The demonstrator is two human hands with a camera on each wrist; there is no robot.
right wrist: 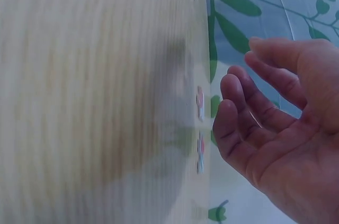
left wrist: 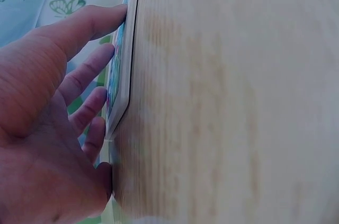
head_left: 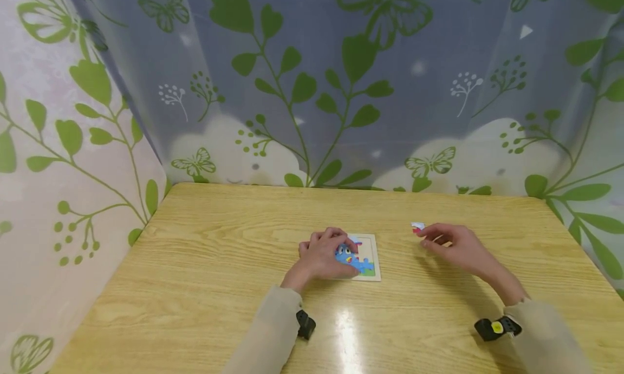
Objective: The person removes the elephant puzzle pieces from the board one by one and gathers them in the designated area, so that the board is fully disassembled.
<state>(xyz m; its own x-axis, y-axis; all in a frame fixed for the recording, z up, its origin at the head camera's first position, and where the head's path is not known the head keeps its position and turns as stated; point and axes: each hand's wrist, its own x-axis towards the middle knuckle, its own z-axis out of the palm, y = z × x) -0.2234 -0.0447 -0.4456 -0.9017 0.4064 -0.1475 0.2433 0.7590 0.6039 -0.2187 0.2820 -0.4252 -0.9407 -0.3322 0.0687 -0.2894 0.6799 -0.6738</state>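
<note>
A small square jigsaw puzzle (head_left: pixel 369 257) in a pale wooden frame lies on the table, partly filled with a blue cartoon figure. My left hand (head_left: pixel 324 255) rests over its left part, fingers spread and lightly bent, hiding that side. In the left wrist view, the thumb and fingertips are at the top face of the puzzle (left wrist: pixel 121 75). To the right, my right hand (head_left: pixel 455 247) hovers with loosely bent fingers beside a loose puzzle piece (head_left: pixel 416 227), white and red. Nothing shows between those fingers. Two loose pieces appear in the right wrist view, one being this upper piece (right wrist: pixel 200 102).
The wooden table (head_left: pixel 219 238) reaches back to a patterned cloth (head_left: pixel 312 92) with green leaves and butterflies, which also hangs at both sides. A dark strap device (head_left: pixel 497 327) sits on the right wrist, and another (head_left: pixel 305 325) on the left.
</note>
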